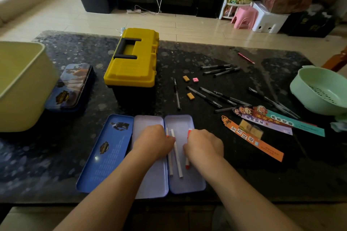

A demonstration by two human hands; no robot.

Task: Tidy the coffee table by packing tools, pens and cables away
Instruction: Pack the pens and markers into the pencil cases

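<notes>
While both your hands are down in the right-hand tray of the open pencil tin [187, 184], here's how I'd think about the stuff you're packing. Your left hand [154, 140] is knuckles-up with the fingers curled down onto the white pens [177, 161]. I can't tell if it's actually pinching one or just nudging them. Your right hand [204, 146] is curled round the red-ended pen [187, 165], which pokes out above and below your fist.

Pens like these are probably light, stiff and smooth, so they'll likely roll on bare metal. Take them around the middle of the barrel, not by the cap, and lay them lengthwise against the tray wall so they don't wander.

The loose black pens [216, 97] are scattered on the coffee table [244, 174] to your right, well apart from the tin. Several lie side by side, so you could probably scoop a few at once. The little erasers [190, 96] look grippy, so a fingertip pinch should do. I'd guess the tin is thin sheet metal, so it may slide on that glossy top. Steady it at the rim when you close it.
</notes>
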